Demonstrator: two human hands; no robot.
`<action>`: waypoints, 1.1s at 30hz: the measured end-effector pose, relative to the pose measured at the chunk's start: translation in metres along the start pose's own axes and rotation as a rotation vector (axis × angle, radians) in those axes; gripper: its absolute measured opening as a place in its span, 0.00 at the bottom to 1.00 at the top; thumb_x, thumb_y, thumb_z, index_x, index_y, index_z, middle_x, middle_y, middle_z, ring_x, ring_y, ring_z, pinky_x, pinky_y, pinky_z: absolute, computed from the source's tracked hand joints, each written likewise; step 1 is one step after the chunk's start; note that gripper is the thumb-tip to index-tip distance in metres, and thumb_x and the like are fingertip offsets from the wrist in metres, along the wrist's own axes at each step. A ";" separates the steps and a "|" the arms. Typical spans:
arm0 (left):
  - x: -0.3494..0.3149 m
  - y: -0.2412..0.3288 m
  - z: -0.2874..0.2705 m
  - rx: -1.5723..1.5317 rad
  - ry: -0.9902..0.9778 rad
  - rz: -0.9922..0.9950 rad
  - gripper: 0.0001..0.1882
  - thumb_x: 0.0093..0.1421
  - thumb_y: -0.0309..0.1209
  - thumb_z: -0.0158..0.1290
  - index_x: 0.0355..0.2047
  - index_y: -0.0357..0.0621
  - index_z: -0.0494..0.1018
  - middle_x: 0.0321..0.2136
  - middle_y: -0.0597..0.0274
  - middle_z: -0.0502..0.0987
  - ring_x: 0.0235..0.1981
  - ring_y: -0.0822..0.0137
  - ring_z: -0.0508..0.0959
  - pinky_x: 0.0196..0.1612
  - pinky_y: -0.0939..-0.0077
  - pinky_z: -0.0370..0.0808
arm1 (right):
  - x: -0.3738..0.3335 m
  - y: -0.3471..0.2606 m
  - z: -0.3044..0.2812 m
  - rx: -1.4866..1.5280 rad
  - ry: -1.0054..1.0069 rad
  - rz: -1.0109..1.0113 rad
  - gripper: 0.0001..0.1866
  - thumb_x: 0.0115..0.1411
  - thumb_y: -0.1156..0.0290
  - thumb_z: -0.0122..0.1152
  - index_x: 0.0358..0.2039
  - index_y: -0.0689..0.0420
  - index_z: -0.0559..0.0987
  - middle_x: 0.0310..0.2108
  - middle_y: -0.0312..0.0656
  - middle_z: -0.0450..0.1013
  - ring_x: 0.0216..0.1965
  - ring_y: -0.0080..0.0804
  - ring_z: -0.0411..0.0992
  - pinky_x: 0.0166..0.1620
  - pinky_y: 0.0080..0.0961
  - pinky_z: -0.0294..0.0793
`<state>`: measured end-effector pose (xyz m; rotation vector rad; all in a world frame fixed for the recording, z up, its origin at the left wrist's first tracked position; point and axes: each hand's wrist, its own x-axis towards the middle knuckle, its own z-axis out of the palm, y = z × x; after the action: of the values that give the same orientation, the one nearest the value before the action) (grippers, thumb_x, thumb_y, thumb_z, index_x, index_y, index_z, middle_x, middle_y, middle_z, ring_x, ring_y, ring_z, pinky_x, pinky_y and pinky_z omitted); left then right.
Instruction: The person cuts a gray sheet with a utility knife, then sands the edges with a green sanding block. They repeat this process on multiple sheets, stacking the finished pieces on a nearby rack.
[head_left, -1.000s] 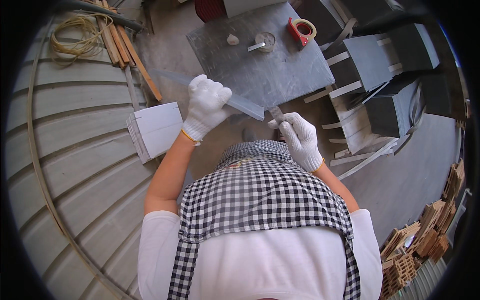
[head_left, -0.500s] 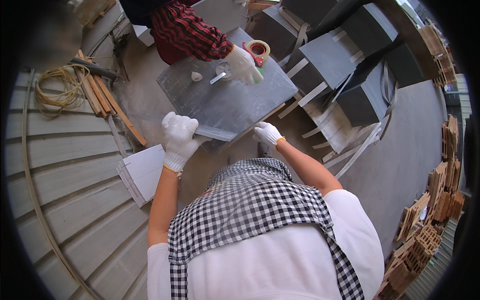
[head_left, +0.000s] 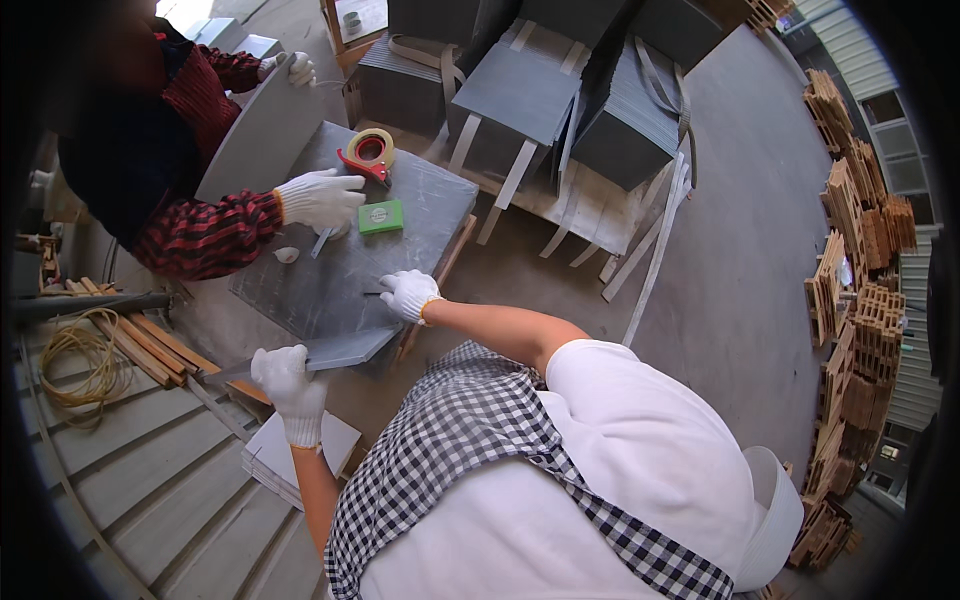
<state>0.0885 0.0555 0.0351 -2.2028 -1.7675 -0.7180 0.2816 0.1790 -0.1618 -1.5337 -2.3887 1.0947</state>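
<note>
My left hand (head_left: pixel 288 388), in a white knitted glove, grips the edge of a grey tile (head_left: pixel 352 347) that is tilted at the near side of the grey worktop (head_left: pixel 425 205). My right hand (head_left: pixel 408 297), gloved too, lies over the worktop's near edge with its fingers closed. A thin dark piece sticks out at its fingertips, too small to name. Beyond it lie a green box (head_left: pixel 381 217), a red tape dispenser (head_left: pixel 369 158), a slim white-and-blue tool (head_left: pixel 322 242) and a small white object (head_left: pixel 287 255).
A co-worker's gloved hand (head_left: pixel 322 198) reaches over the worktop; the other holds a large grey slab (head_left: pixel 265 125). Strapped stacks of grey tiles (head_left: pixel 520 90) stand on a pallet. White boards (head_left: pixel 300 445), wooden strips (head_left: pixel 150 345) and a coiled hose (head_left: pixel 85 365) lie left.
My view has swung to the right. My right hand has moved from beside the worktop onto it. The co-worker now holds up a slab, and the green box shows uncovered.
</note>
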 end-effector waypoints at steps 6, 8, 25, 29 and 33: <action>-0.013 -0.005 0.000 -0.040 -0.158 -0.124 0.13 0.53 0.35 0.63 0.36 0.47 0.74 0.31 0.62 0.77 0.39 0.57 0.75 0.55 0.54 0.63 | -0.032 -0.021 -0.020 0.211 -0.299 0.105 0.28 0.67 0.46 0.50 0.52 0.57 0.79 0.49 0.55 0.79 0.52 0.55 0.76 0.55 0.47 0.74; -0.017 -0.003 -0.003 0.009 -0.094 -0.086 0.18 0.63 0.49 0.54 0.39 0.48 0.76 0.36 0.61 0.79 0.46 0.57 0.75 0.63 0.49 0.56 | -0.043 -0.028 -0.021 0.275 -0.370 0.176 0.33 0.66 0.42 0.48 0.55 0.59 0.77 0.54 0.56 0.76 0.55 0.55 0.75 0.58 0.45 0.72; -0.077 0.027 0.009 -1.129 0.521 -1.563 0.39 0.67 0.47 0.58 0.67 0.35 0.59 0.63 0.46 0.68 0.61 0.51 0.71 0.63 0.58 0.70 | -0.061 -0.038 0.055 1.384 -0.414 0.759 0.18 0.69 0.57 0.58 0.48 0.60 0.76 0.39 0.46 0.76 0.32 0.38 0.76 0.44 0.49 0.81; -0.080 0.039 -0.004 -1.398 0.576 -1.653 0.31 0.66 0.43 0.60 0.62 0.37 0.67 0.57 0.52 0.75 0.57 0.55 0.75 0.60 0.60 0.73 | -0.076 -0.034 0.067 1.516 -0.447 0.761 0.19 0.69 0.56 0.57 0.50 0.57 0.75 0.43 0.43 0.75 0.38 0.38 0.75 0.50 0.48 0.78; -0.127 0.023 0.007 -1.488 0.549 -1.673 0.26 0.66 0.36 0.58 0.59 0.34 0.69 0.54 0.52 0.77 0.54 0.53 0.77 0.59 0.56 0.74 | -0.088 -0.032 0.079 1.563 -0.454 0.768 0.18 0.71 0.54 0.54 0.52 0.52 0.74 0.46 0.40 0.74 0.40 0.36 0.75 0.51 0.45 0.77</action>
<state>0.0922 -0.0548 -0.0325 0.3615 -2.5566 -3.0899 0.2658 0.0581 -0.1756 -1.3921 -0.2510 2.5830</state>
